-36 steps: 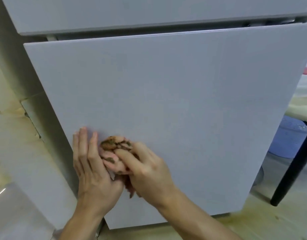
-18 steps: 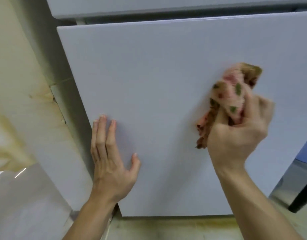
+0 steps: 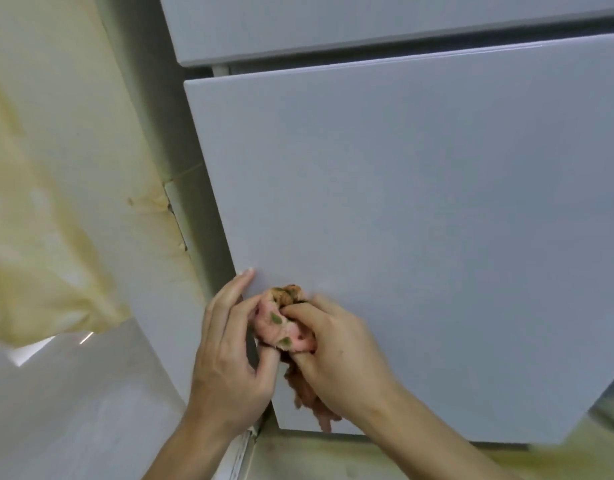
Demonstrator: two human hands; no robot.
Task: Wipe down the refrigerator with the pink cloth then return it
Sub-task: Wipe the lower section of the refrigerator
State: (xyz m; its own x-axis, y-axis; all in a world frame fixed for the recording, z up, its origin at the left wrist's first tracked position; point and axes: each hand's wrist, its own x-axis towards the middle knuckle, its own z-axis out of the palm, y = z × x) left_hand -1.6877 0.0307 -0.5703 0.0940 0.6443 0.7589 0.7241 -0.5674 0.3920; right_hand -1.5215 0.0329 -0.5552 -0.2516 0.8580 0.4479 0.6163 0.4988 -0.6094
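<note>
The refrigerator's lower door (image 3: 419,220) is a plain grey-white panel that fills most of the view, with the upper door (image 3: 367,22) above it. My right hand (image 3: 336,362) grips the bunched pink cloth (image 3: 284,327), patterned with green and brown spots, and presses it against the door near its lower left edge. A tail of the cloth hangs below my palm. My left hand (image 3: 229,355) rests at the door's left edge, fingertips touching the panel and thumb touching the cloth.
A stained cream wall (image 3: 56,185) and a pale panel (image 3: 73,410) stand left of the refrigerator. A narrow gap (image 3: 194,244) runs between the wall and the refrigerator's side. Yellowish floor (image 3: 367,459) shows below the door.
My right hand swept the cloth from the door's right side back down to the lower left edge. My left hand shifted to the door's edge and now touches the cloth.
</note>
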